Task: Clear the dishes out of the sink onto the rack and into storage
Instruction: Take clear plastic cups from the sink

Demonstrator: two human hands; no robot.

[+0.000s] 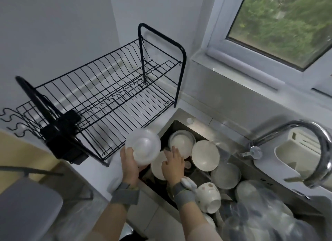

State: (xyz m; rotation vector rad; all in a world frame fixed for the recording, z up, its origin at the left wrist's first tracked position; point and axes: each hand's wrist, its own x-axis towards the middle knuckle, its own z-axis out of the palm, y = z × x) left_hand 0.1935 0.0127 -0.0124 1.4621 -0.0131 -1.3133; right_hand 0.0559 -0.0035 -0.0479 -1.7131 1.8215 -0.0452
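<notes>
Black wire rack (107,89) stands bare on the tabletop (115,179) at the left, beside the sink (179,125). Left hand (130,166) grips a clear bowl (143,147) by its near rim, fingers closed on it, lifted between rack and sink. Right hand (173,164) hangs over the sink, fingers spread open, resting on a white plate (158,166). Further right, the sink is packed: white bowls (205,155), a patterned mug (209,195), glassware, under the chrome faucet (294,147)
</notes>
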